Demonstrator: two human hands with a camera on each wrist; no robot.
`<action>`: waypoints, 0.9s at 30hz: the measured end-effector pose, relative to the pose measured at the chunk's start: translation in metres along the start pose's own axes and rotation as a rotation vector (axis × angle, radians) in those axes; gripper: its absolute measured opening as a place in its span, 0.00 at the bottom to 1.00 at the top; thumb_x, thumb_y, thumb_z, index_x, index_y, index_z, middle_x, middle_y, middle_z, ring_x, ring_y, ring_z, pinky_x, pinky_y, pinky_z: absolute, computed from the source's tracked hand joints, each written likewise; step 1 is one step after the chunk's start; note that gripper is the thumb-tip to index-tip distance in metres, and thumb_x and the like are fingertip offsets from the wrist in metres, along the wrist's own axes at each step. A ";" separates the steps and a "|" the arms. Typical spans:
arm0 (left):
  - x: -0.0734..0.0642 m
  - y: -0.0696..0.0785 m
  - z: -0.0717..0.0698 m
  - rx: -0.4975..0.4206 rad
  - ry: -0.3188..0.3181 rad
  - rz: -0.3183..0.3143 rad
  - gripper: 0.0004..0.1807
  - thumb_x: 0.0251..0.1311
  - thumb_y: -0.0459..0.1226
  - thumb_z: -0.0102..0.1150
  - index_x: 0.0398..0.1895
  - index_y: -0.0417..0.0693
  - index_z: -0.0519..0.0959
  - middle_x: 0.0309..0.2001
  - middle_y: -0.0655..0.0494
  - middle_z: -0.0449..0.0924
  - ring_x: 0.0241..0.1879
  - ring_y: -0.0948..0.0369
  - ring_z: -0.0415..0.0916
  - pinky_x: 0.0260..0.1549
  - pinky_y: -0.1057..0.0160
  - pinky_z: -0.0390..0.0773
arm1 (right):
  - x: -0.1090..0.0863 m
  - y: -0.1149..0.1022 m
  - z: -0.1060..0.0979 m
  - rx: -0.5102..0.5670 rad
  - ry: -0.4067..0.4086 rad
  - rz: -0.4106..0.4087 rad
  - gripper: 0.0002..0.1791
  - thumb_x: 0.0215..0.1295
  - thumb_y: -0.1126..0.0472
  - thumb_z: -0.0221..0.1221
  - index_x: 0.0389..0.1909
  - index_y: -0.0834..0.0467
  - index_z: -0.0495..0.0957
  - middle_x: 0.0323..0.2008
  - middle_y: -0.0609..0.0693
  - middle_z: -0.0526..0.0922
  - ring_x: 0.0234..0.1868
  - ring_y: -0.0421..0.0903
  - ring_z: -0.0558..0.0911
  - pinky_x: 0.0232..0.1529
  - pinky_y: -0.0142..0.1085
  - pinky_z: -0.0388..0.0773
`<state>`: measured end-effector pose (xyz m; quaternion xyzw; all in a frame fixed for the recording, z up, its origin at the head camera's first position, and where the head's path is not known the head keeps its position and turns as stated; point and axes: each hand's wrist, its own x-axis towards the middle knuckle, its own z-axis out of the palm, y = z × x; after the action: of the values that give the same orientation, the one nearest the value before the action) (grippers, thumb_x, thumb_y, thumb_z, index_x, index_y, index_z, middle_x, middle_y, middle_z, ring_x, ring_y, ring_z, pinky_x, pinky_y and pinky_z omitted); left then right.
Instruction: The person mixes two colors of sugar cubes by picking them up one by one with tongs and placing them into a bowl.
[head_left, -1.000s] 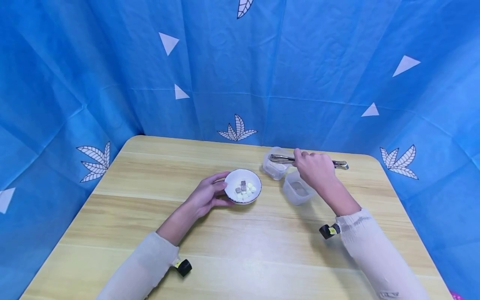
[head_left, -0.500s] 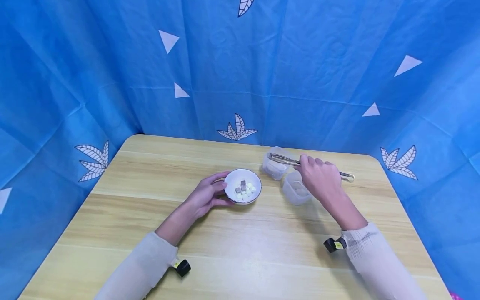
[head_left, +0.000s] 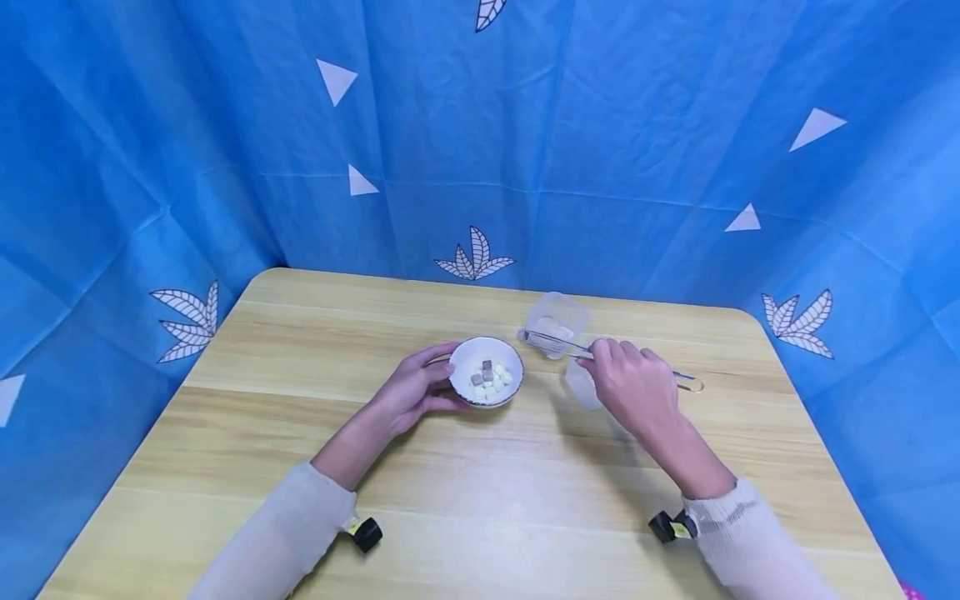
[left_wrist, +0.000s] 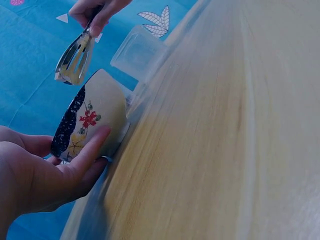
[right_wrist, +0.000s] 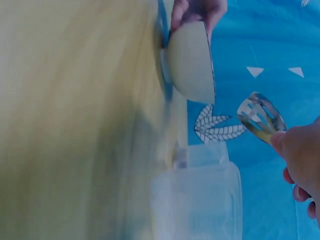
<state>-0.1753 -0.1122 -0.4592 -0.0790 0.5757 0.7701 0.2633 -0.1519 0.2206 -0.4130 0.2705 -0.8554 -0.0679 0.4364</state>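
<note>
With the bowl (head_left: 486, 372) of small cubes steadied on the worktop (head_left: 465, 500) by the left hand (head_left: 411, 392) curled against its side, the tongs (head_left: 558, 342) pinched in the right hand (head_left: 633, 386), tips apparently empty, are best lowered slowly onto a single cube.

We see a pale wooden table (head_left: 480, 500) with rounded far corners filling the lower half of the head view. Behind it and along both sides hangs a blue cloth (head_left: 600, 125), creased in long folds. It carries white leaf prints: 1 at the centre just above the table's far edge (head_left: 474, 256), 1 at mid-left (head_left: 187, 323), 1 at mid-right (head_left: 798, 323), and 1 cut by the top edge (head_left: 489, 12). White triangles (head_left: 335, 80) are scattered over it. A small pink patch (head_left: 911, 592) shows in the lower right corner.
</note>
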 end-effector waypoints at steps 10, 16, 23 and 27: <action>-0.001 0.001 0.001 0.005 -0.013 0.007 0.28 0.77 0.31 0.46 0.78 0.53 0.66 0.75 0.40 0.64 0.62 0.45 0.76 0.54 0.40 0.87 | -0.007 -0.015 -0.002 0.007 0.010 -0.093 0.24 0.81 0.49 0.49 0.27 0.61 0.72 0.16 0.49 0.70 0.16 0.47 0.69 0.12 0.33 0.58; -0.002 0.000 0.001 0.013 -0.021 0.014 0.28 0.78 0.32 0.46 0.79 0.53 0.65 0.75 0.40 0.63 0.63 0.44 0.75 0.55 0.40 0.87 | -0.009 -0.017 -0.002 -0.034 -0.022 -0.145 0.22 0.81 0.50 0.49 0.29 0.62 0.75 0.20 0.51 0.77 0.18 0.48 0.73 0.13 0.34 0.64; -0.002 0.000 0.002 0.003 -0.011 0.001 0.28 0.78 0.32 0.46 0.78 0.55 0.65 0.76 0.42 0.63 0.65 0.44 0.75 0.55 0.40 0.87 | -0.009 -0.017 -0.004 -0.037 -0.042 -0.173 0.21 0.81 0.50 0.51 0.34 0.63 0.77 0.23 0.53 0.81 0.20 0.49 0.76 0.14 0.35 0.68; -0.001 0.001 0.002 -0.003 -0.001 0.001 0.28 0.78 0.32 0.46 0.78 0.55 0.66 0.75 0.42 0.64 0.65 0.44 0.75 0.54 0.40 0.87 | -0.008 -0.015 -0.004 -0.050 -0.050 -0.168 0.23 0.82 0.49 0.49 0.34 0.63 0.78 0.23 0.53 0.82 0.20 0.48 0.77 0.14 0.34 0.70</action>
<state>-0.1742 -0.1112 -0.4577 -0.0785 0.5745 0.7712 0.2630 -0.1392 0.2121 -0.4218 0.3288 -0.8383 -0.1322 0.4143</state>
